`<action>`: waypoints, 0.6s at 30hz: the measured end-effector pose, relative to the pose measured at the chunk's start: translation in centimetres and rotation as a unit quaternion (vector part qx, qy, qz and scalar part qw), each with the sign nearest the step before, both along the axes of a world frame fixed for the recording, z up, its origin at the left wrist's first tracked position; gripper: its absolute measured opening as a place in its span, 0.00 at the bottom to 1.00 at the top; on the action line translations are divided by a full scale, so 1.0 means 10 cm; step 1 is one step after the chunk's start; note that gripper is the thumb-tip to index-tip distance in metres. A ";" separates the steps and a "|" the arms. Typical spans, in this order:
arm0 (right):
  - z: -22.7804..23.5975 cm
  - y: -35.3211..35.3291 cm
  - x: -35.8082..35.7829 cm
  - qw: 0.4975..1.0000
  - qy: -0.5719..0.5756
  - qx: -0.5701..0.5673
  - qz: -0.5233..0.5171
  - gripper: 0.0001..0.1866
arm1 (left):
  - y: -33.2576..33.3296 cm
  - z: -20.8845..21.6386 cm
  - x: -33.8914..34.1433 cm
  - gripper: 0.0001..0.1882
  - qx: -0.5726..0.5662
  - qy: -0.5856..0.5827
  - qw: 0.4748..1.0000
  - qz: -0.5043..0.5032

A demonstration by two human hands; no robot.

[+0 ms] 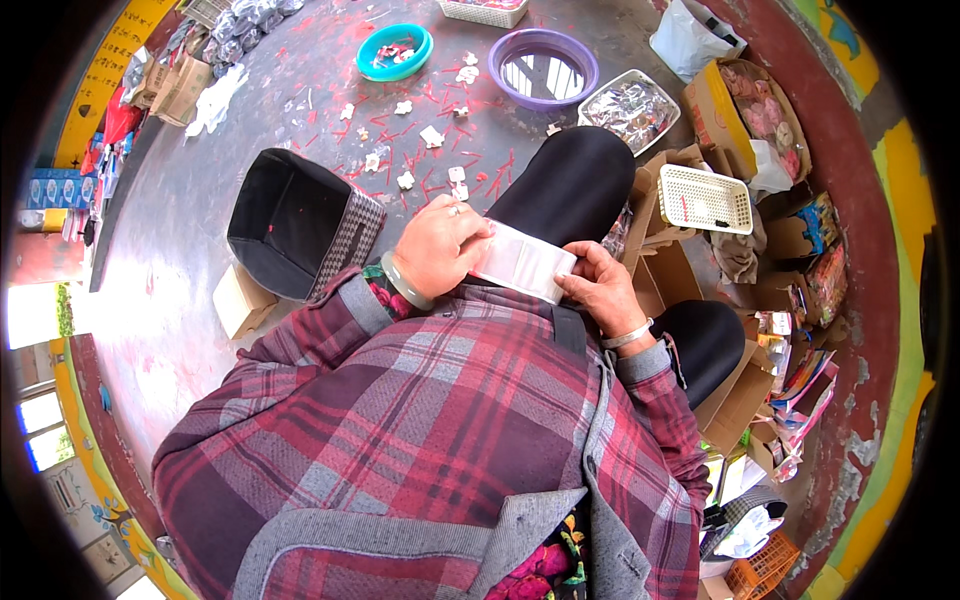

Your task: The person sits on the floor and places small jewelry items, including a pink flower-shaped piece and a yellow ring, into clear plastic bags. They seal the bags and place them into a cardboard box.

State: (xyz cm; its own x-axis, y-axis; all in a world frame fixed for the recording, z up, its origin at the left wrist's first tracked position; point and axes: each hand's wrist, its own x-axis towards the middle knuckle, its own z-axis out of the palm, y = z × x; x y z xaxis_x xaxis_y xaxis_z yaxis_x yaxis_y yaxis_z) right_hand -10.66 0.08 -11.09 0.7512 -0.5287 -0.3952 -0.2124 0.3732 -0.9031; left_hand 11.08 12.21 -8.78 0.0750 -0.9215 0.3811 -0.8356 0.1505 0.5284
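Observation:
Both hands hold a flat white packet point(524, 262) with a clear, shiny plastic look, close in front of my body above my lap. My left hand point(432, 248) pinches its left end, the fingers curled over the top edge. At the other end, my right hand point(606, 284) grips the packet between thumb and fingers. The packet's contents are too unclear to name. Beyond it is my bent knee point(575, 175) in black trousers. To the left of my left hand, a black fabric bin point(290, 222) with a houndstooth side lies tipped toward me.
Red strips and white scraps point(432, 137) litter the floor ahead. A teal basin point(394, 53), a purple basin point(543, 68) and a white basket point(630, 110) of wrapped items stand there. Along the right wall are cardboard boxes point(735, 400) and a cream basket point(705, 200).

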 end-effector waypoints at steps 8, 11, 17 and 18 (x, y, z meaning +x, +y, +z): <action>0.00 0.00 0.00 1.000 0.002 0.008 -0.002 0.15 | -0.02 0.06 -0.05 0.08 0.230 0.151 0.958 0.081; 0.01 0.00 0.00 1.000 0.001 0.009 0.001 0.15 | -0.01 -0.03 -0.01 0.10 0.284 0.262 0.918 0.085; 0.03 0.00 0.00 1.000 0.004 0.008 0.002 0.15 | 0.00 -0.05 0.02 0.17 0.292 0.274 0.912 0.090; 0.03 0.00 0.00 1.000 0.004 0.009 0.003 0.15 | 0.01 -0.07 0.03 0.18 0.290 0.273 0.913 0.088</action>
State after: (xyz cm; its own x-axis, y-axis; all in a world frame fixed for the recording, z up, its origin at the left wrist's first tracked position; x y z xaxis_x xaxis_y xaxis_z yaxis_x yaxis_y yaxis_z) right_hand -10.64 0.04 -10.77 0.7509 -0.5166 -0.4115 -0.2225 0.3888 -0.8941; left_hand 11.39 12.26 -9.52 0.2744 -0.9119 -0.3053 -0.4080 -0.3979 0.8217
